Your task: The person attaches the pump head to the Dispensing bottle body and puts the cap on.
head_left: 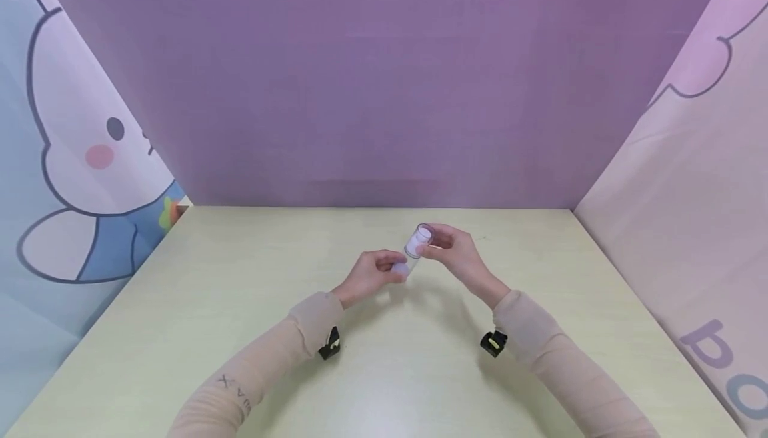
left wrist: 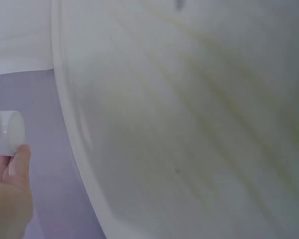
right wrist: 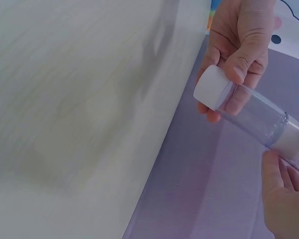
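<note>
A clear cylindrical bottle (right wrist: 254, 114) is held tilted above the table between both hands. Its lower end is a white cap (right wrist: 210, 88), pinched by the fingers and thumb of my left hand (head_left: 371, 275). At the raised end, a white part (head_left: 414, 245) sits inside a clear cover, and my right hand (head_left: 461, 255) grips there with thumb and fingers. The bottle's see-through middle lies between the two hands. In the left wrist view, only the white end (left wrist: 9, 132) shows at the left edge; the rest of the bottle is out of frame.
The pale wooden table (head_left: 240, 278) spreads beneath the hands. A purple panel (head_left: 384, 91) rises along its far edge. Cloth with cartoon figures (head_left: 102, 125) hangs at the left, and a pale lettered cloth (head_left: 678, 225) at the right. Small black wrist cameras (head_left: 330, 343) hang below the sleeves.
</note>
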Motion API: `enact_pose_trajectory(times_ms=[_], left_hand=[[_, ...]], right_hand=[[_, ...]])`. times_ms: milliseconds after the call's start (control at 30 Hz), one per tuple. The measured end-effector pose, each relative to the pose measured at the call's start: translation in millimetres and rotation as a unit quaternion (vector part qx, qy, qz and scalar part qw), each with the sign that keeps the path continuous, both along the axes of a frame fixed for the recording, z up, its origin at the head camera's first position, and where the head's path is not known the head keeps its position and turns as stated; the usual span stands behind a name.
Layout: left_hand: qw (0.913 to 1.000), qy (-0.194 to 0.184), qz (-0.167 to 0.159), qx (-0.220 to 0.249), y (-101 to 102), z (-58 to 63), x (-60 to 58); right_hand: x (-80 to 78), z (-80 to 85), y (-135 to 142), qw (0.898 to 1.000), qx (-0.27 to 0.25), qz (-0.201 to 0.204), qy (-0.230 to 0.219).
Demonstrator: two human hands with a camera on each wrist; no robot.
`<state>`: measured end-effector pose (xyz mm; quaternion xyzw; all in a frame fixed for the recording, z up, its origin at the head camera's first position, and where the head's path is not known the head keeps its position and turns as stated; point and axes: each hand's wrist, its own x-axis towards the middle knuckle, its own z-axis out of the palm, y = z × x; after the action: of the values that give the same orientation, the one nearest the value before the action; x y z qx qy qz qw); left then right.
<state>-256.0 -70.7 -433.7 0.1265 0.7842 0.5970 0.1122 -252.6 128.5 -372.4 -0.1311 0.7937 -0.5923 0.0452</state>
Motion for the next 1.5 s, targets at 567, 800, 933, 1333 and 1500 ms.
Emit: enact_pose_trajectory(times_ms=[567, 800, 933, 1333, 1500], left_hand=[[0.9995, 0.009, -0.028, -0.01, -3.2, -2.2, -10.2], [0.9984, 0.015, -0.04, -0.036, -4.2, 6.5, -11.5], [0.9991, 0.01, -0.033, -0.025, -2.0, 4.0, -12.8], [0.9998, 0.005, -0.019, 0.001, 1.7, -14.6, -11.4], [0.9998, 0.003, -0.019, -0.001, 1.9, -18.6, -7.3]], right_hand=[[-1.9, -3.1, -5.7, 1.0, -0.016, -0.002, 0.006], [-8.7, -8.6, -7.0, 1.0, -0.006, -0.005, 0.004], [-10.8, -9.8, -6.8, 1.0, -0.003, -0.004, 0.007], [-13.4, -13.7, -7.2, 1.0, 0.017, -0.01, 0.001], [-11.3, -15.6, -7.8, 1.0, 0.02, -0.009, -0.004]])
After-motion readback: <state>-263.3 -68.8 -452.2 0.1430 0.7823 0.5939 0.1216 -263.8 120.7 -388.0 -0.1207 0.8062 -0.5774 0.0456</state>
